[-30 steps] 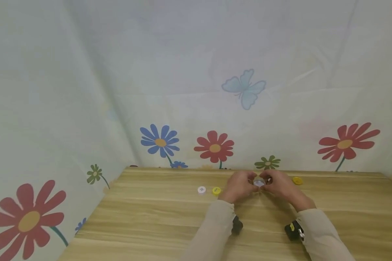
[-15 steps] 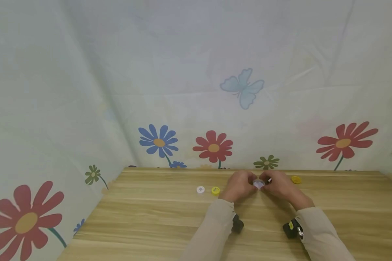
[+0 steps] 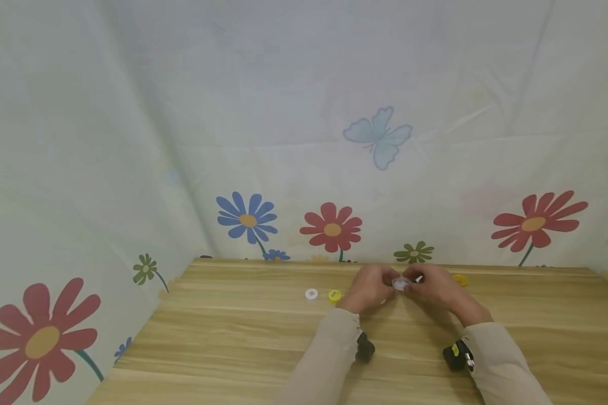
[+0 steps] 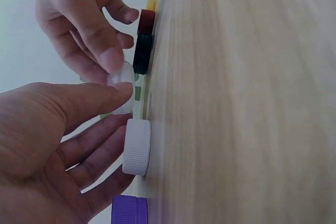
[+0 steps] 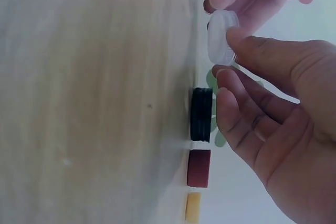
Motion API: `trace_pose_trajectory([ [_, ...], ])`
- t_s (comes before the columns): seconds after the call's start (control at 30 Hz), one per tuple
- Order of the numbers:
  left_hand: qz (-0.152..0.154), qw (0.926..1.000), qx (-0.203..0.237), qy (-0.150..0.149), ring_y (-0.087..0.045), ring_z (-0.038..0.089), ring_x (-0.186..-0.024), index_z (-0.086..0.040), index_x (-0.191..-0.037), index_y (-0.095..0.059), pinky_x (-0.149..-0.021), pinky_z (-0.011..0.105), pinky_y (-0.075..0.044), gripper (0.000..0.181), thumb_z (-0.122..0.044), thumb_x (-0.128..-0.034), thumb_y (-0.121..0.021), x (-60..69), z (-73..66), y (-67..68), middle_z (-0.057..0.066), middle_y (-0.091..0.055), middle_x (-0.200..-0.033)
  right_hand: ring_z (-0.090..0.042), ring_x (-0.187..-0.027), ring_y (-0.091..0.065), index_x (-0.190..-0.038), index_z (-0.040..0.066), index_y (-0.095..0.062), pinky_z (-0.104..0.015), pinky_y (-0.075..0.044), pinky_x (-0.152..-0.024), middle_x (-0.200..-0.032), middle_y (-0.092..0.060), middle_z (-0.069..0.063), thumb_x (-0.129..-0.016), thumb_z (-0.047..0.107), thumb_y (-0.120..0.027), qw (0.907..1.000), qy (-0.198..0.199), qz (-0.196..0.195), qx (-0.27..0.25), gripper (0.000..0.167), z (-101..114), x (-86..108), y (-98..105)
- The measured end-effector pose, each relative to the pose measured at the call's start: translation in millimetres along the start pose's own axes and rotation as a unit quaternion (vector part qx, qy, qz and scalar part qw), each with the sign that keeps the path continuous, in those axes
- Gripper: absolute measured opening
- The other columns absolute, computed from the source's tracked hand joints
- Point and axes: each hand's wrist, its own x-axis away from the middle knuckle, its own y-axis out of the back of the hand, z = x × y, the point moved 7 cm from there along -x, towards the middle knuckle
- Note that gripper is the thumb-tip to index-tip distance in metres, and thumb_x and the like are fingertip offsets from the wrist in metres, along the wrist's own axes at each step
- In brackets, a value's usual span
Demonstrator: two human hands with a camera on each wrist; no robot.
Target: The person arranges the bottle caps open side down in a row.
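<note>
A translucent whitish cap (image 3: 400, 284) is held between both hands near the table's back edge. My left hand (image 3: 369, 288) pinches one side of this clear cap (image 4: 122, 88), thumb in front. From the other side my right hand (image 3: 434, 288) grips it; in the right wrist view its thumb lies on the clear cap (image 5: 221, 38). A white ribbed cap (image 4: 137, 147) stands close to the left fingers, with a purple cap (image 4: 129, 210) nearer that camera. Beside the right fingers are a black cap (image 5: 201, 115) and a dark red cap (image 5: 199, 168).
On the wooden table (image 3: 223, 337), a white cap (image 3: 311, 293) and a yellow cap (image 3: 334, 295) lie left of the hands. An orange-yellow cap (image 3: 460, 280) lies to their right. A flowered cloth (image 3: 284, 112) hangs behind the table.
Between the fingers the clear cap has tilted slightly. Both hands keep nearly the same place, and a bit of white now shows below the left fingers.
</note>
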Motion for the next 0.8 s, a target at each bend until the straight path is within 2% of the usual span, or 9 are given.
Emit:
trace_pose_trajectory([
  [0.27, -0.019, 0.9994, 0.021, -0.017, -0.064, 0.008, -0.089, -0.01, -0.112, -0.082, -0.079, 0.02, -0.051, 0.021, -0.006, -0.0919, -0.081, 1.5, -1.2, 8.5, -0.003, -0.076, -0.099, -0.04, -0.101, -0.07, -0.107, -0.003, -0.074, -0.057, -0.056, -0.088, -0.105, -0.075, -0.019, -0.099, 0.009, -0.074, 0.9999, -0.007, 0.012, -0.006, 0.015, 0.8, -0.4, 6.3],
  [0.33, -0.023, 0.9993, 0.025, -0.016, -0.063, 0.006, -0.087, -0.011, -0.111, -0.082, -0.078, 0.02, -0.051, 0.018, -0.008, -0.0929, -0.081, 1.8, -1.0, 9.9, -0.005, -0.076, -0.098, -0.038, -0.102, -0.07, -0.106, -0.002, -0.075, -0.056, -0.056, -0.088, -0.106, -0.076, -0.018, -0.1, 0.01, -0.073, 0.9999, -0.005, 0.014, -0.006, 0.014, 1.7, 0.0, 7.8],
  [0.57, -0.031, 0.9988, 0.033, -0.019, -0.062, 0.002, -0.083, -0.012, -0.107, -0.083, -0.078, 0.02, -0.05, 0.012, -0.014, -0.0957, -0.08, 3.0, -1.1, 12.2, -0.007, -0.075, -0.092, -0.025, -0.09, -0.065, -0.109, -0.001, -0.075, -0.04, -0.054, -0.073, -0.106, -0.075, -0.015, -0.102, 0.015, -0.071, 0.9992, -0.014, 0.023, -0.031, 0.017, 0.6, 2.1, 9.9],
  [0.8, -0.031, 0.9974, 0.061, -0.023, -0.058, 0.002, -0.077, -0.011, -0.105, -0.082, -0.074, 0.02, -0.048, 0.013, -0.021, -0.0994, -0.078, 4.4, -0.1, 12.2, -0.01, -0.072, -0.086, -0.031, -0.097, -0.066, -0.108, 0.001, -0.075, -0.044, -0.054, -0.079, -0.107, -0.074, -0.015, -0.1, 0.011, -0.073, 0.999, -0.019, 0.022, -0.035, 0.013, 1.8, 4.2, 12.1],
])
